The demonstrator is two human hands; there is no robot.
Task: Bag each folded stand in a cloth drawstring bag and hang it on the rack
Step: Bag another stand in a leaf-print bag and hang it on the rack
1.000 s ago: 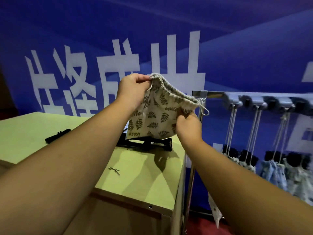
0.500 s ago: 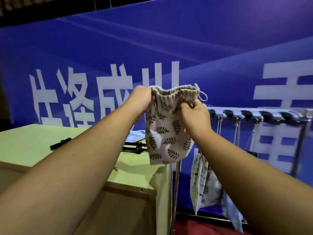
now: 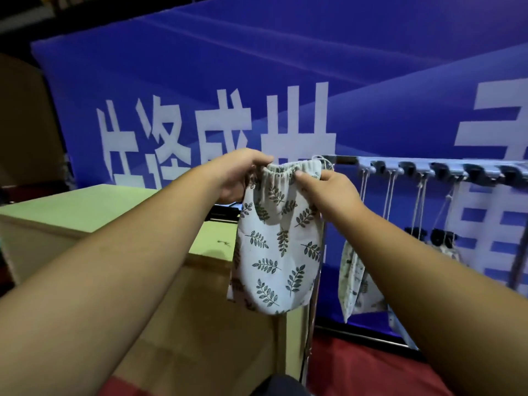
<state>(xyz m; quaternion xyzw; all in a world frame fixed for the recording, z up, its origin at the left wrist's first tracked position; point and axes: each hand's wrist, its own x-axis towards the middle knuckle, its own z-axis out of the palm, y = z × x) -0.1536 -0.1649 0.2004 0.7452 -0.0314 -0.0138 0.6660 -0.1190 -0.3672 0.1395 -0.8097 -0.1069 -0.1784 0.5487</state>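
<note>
Against the blue banner, your left hand and right hand pinched the leaf-print bag at its gathered mouth, bagging apparently done; its cord next needed looping onto the rack.

The cloth of the bag hides whatever is inside it. Behind the bag and the left hand, a black thing on the tabletop shows only as a sliver. The rack runs off the right edge. The right forearm covers part of the hanging bags. A dark speck on the tabletop is too small to tell.
</note>
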